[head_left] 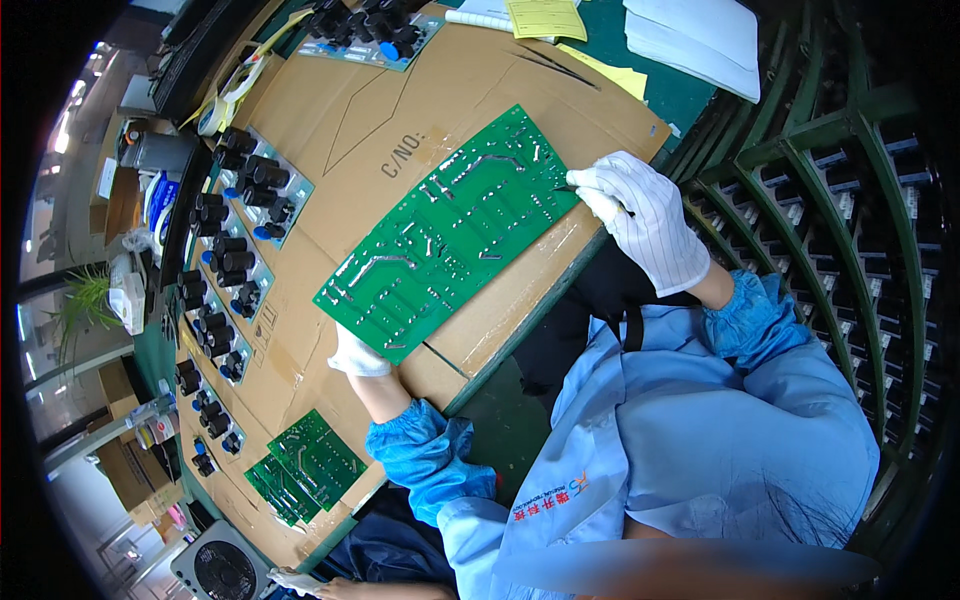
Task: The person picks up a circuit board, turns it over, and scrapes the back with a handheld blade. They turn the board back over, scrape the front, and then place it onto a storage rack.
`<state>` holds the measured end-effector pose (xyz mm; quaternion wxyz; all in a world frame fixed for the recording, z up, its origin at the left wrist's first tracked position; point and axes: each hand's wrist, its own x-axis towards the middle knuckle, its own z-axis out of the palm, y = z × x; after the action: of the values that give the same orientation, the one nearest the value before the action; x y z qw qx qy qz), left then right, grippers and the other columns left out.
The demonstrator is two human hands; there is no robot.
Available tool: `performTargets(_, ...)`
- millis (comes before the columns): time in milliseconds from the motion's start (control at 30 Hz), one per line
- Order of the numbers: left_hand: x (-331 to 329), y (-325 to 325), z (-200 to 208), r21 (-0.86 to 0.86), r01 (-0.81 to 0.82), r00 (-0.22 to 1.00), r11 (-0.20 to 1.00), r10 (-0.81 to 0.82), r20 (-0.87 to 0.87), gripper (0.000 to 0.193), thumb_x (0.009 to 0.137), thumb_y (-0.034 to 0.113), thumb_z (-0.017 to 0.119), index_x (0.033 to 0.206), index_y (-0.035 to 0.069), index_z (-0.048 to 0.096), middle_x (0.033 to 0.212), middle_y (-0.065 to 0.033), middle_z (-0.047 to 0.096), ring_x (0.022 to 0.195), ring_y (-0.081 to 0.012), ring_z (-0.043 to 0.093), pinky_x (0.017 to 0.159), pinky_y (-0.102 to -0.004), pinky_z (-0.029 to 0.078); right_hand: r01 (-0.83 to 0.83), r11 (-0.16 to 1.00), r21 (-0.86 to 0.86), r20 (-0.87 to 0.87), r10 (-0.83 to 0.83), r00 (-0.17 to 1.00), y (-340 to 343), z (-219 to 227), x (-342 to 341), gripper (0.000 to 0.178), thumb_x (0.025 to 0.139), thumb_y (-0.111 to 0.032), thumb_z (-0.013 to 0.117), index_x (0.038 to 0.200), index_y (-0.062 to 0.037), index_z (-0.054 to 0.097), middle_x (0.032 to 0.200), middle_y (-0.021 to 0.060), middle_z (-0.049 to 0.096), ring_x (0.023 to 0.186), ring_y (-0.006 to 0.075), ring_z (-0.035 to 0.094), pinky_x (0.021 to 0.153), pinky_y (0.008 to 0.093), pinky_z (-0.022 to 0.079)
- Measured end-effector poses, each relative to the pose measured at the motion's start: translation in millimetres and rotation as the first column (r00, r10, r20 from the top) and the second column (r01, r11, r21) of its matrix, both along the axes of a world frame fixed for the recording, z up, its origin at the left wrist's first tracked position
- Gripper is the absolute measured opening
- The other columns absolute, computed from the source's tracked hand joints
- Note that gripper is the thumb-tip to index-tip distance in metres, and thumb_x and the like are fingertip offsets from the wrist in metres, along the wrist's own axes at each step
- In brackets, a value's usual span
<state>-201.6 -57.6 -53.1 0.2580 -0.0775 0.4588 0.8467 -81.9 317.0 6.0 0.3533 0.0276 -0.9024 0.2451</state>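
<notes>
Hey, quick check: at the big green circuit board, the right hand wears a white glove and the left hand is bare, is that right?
Not quite: the left hand isn't bare. The head view shows a white glove on it too. At the big green circuit board, the right hand does wear a white glove.

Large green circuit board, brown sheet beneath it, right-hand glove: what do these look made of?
Large circuit board: probably rigid resin laminate, with a glossy green coating and silvery, solder-like metal patches.
Brown sheet: cardboard by its matt tan face and carton-style print.
Right-hand glove: likely knitted fabric, matt white, finely striped, softly creased; fibre unclear.
</notes>
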Motion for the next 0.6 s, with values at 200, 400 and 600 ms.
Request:
performTargets(200,2.5,9.0,-1.8,-0.343,-0.137,0.983,0.929,0.084,-0.165,0.02,0.098,0.008,0.045,0.113,-0.001,0.057,0.101,-0.0077,0.064,0.08,-0.0168,0.062,0.067,-0.03,0.054,0.063,0.976,-0.209,0.092,-0.045,0.995,6.9,-4.3,1.2,0.011,0.084,-0.007,0.067,0.095,-0.0056,0.066,0.086,0.0095,0.064,0.075,0.0284,0.063,0.064,0.0349,0.05)
performTargets(400,0.9,20.0,8.9,-0.317,-0.125,0.985,0.94,0.08,-0.151,0.019,0.096,0.003,0.048,0.113,-0.001,0.055,0.102,-0.0082,0.064,0.083,-0.016,0.061,0.069,-0.0286,0.053,0.114,0.953,-0.279,0.125,-0.082,0.989,6.8,-15.0,0.1,0.015,0.085,-0.009,0.067,0.1,-0.0075,0.063,0.089,0.0097,0.065,0.076,0.03,0.064,0.064,0.0353,0.051)
performTargets(600,0.2,25.9,13.6,-0.08,-0.074,0.995,0.994,0.068,-0.075,0.023,0.099,0.015,0.046,0.115,0.001,0.056,0.104,-0.0081,0.063,0.085,-0.0176,0.063,0.069,-0.0292,0.054,0.12,0.819,-0.561,0.188,-0.015,0.982,4.3,-19.4,-3.3,0.023,0.087,-0.016,0.069,0.106,-0.0074,0.06,0.089,0.0077,0.066,0.079,0.0229,0.066,0.069,0.0332,0.051)
